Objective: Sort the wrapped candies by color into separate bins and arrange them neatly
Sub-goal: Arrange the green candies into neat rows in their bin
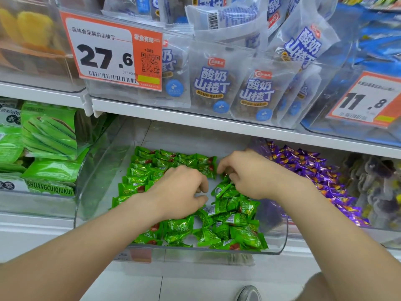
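Several green wrapped candies [236, 231] lie in a clear plastic bin [104, 170] on the lower shelf. Those at the back left sit in tidy rows; those at the front right are a loose heap. Both my hands are inside this bin. My left hand [180, 192] hovers over the middle with its fingers loosely curled, and nothing shows between thumb and fingers. My right hand [249, 174] reaches in from the right, its curled fingertips pinching a green candy [221, 188]. Purple wrapped candies [314, 168] fill the neighbouring bin on the right.
Green snack packs [50, 135] stand in the bin to the left. The shelf above [195, 120] overhangs the candy bin and carries blue-printed pouches [211, 83] and orange price tags [108, 53]. A dark-wrapped sweets bin [377, 181] sits far right. A shoe [249, 294] shows on the floor.
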The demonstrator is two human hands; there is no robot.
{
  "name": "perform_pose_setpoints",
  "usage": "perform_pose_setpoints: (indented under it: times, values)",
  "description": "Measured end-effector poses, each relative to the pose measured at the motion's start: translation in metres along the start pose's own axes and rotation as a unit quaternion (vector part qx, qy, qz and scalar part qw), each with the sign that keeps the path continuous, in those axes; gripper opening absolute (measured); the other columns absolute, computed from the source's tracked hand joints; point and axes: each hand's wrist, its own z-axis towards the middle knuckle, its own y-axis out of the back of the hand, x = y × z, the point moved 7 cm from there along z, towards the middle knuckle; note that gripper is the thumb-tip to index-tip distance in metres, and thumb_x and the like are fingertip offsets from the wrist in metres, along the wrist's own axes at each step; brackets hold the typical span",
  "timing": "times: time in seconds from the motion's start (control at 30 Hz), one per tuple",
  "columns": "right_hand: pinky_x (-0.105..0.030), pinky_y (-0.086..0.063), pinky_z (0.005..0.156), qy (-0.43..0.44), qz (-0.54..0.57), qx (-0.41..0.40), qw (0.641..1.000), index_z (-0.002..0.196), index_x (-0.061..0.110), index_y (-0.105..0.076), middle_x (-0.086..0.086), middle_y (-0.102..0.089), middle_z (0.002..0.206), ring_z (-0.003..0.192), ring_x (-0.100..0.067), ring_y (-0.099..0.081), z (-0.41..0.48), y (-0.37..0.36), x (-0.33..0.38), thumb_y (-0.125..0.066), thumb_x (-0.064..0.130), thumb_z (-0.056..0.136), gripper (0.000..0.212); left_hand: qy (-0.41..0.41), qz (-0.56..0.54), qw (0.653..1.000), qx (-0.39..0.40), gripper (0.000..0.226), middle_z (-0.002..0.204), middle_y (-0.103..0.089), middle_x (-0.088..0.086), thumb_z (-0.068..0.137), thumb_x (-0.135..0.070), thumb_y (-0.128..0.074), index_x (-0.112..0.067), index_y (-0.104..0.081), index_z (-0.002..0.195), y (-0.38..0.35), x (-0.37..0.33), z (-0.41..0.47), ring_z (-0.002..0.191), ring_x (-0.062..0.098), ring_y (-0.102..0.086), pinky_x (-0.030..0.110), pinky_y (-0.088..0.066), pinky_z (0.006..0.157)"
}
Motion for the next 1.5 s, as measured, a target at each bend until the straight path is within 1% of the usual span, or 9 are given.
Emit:
perform_pose_setpoints:
  times: [0.33,0.6,0.77,0.87,1.0,1.1,1.3,1.4,1.5]
  values:
    - [-0.038,-0.053,0.094,0.062,0.052,-0.122,0.989,0.109,0.028,-0.076,0.008,-0.076,0.100,0.101,-0.021,-0.068,-0.026,0.008,-0.016,-0.056,0.018,0.092,0.028,0.020,0.060,0.996,0.063,0.047,0.113,-0.070,0.001,0.098,-0.035,-0.055,-0.041,-0.048,0.144,-0.030,-0.033,0.031,0.120,0.036,-0.055,0.050,-0.038,0.100]
    - [-0.042,-0.057,0.083,0.010,0.066,-0.145,0.987,0.100,0.031,-0.073,0.004,-0.072,0.087,0.090,-0.024,-0.066,-0.020,0.003,-0.022,-0.051,0.032,0.086,0.026,0.042,0.004,0.999,0.021,0.025,0.094,-0.063,-0.012,0.087,-0.047,-0.071,-0.034,-0.058,0.104,-0.022,-0.033,0.039,0.108,0.026,-0.066,0.041,-0.045,0.090]
    - [-0.036,-0.051,0.100,-0.065,0.096,-0.223,0.968,0.130,0.026,-0.065,-0.010,-0.073,0.113,0.109,-0.034,-0.066,-0.012,0.009,-0.037,-0.051,0.023,0.088,0.045,0.076,-0.058,0.992,-0.081,0.024,0.092,-0.071,0.006,0.088,-0.022,-0.064,-0.028,-0.066,0.112,0.001,-0.026,0.034,0.098,0.034,-0.068,0.042,-0.055,0.084]
    - [-0.035,-0.047,0.106,-0.038,0.113,-0.218,0.969,0.139,0.018,-0.061,-0.009,-0.071,0.126,0.121,-0.032,-0.061,-0.013,0.014,-0.032,-0.060,0.028,0.098,0.042,0.096,-0.178,0.972,-0.118,0.018,0.080,-0.076,-0.002,0.092,-0.012,-0.069,-0.024,-0.071,0.106,0.021,-0.013,0.023,0.083,0.015,-0.073,0.036,-0.058,0.082]
    - [-0.036,-0.061,0.084,0.021,0.232,-0.119,0.965,0.120,0.017,-0.074,-0.002,-0.080,0.094,0.083,-0.014,-0.076,-0.017,0.009,-0.016,-0.071,0.037,0.097,0.030,0.112,-0.361,0.921,-0.091,0.016,0.076,-0.076,0.001,0.096,-0.009,-0.073,-0.024,-0.077,0.097,0.035,-0.008,0.002,0.073,0.015,-0.075,0.038,-0.065,0.073]
    - [-0.033,-0.062,0.066,0.022,0.331,-0.097,0.938,0.100,0.019,-0.079,-0.002,-0.078,0.076,0.067,-0.012,-0.076,-0.017,0.010,-0.013,-0.081,0.036,0.090,0.020,0.126,-0.387,0.907,-0.107,0.016,0.080,-0.078,-0.003,0.093,-0.013,-0.077,-0.028,-0.081,0.093,0.044,-0.004,-0.009,0.069,0.024,-0.074,0.034,-0.060,0.061]
    - [-0.033,-0.061,0.081,-0.005,0.256,-0.080,0.963,0.093,0.025,-0.080,0.007,-0.077,0.080,0.078,-0.009,-0.072,-0.005,0.002,-0.003,-0.093,0.043,0.072,0.030,0.116,-0.323,0.934,-0.103,0.012,0.082,-0.079,-0.004,0.088,-0.017,-0.083,-0.028,-0.080,0.091,0.048,0.013,-0.014,0.066,0.009,-0.074,0.028,-0.054,0.058]
    - [-0.031,-0.052,0.088,-0.075,0.104,-0.129,0.983,0.105,0.022,-0.074,0.002,-0.065,0.103,0.101,-0.019,-0.057,0.008,0.001,-0.011,-0.087,0.041,0.079,0.035,0.116,-0.108,0.977,-0.140,0.014,0.084,-0.075,-0.014,0.087,-0.021,-0.078,-0.031,-0.077,0.097,0.052,0.029,-0.015,0.073,0.004,-0.070,0.031,-0.059,0.078]
    - [-0.038,-0.050,0.097,-0.115,0.055,-0.115,0.985,0.124,0.013,-0.061,-0.014,-0.054,0.128,0.118,-0.035,-0.054,0.023,-0.010,-0.014,-0.079,0.022,0.087,0.042,0.103,0.046,0.990,-0.082,0.030,0.112,-0.070,-0.001,0.089,-0.031,-0.071,-0.032,-0.071,0.120,0.042,0.034,-0.017,0.105,0.024,-0.066,0.041,-0.055,0.093]
